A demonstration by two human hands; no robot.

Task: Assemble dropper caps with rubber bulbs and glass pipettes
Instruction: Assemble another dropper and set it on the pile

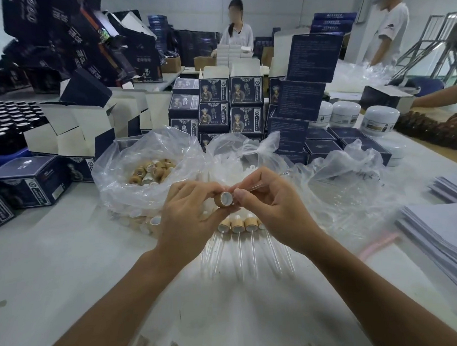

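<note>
My left hand grips a wooden dropper cap with a white lining, its open side toward me. My right hand pinches a thin glass pipette whose near end meets the cap's opening. Under my hands, several assembled droppers lie in a row on the white table, wooden caps away from me and glass tubes pointing toward me. A clear bag of loose wooden caps stands behind my left hand. A second clear bag holds white rubber bulbs.
Navy product boxes are stacked behind the bags, with open cartons at left and white jars at right. Crumpled clear plastic lies right of my hands. Paper stacks sit at the right edge. Two people stand at the back.
</note>
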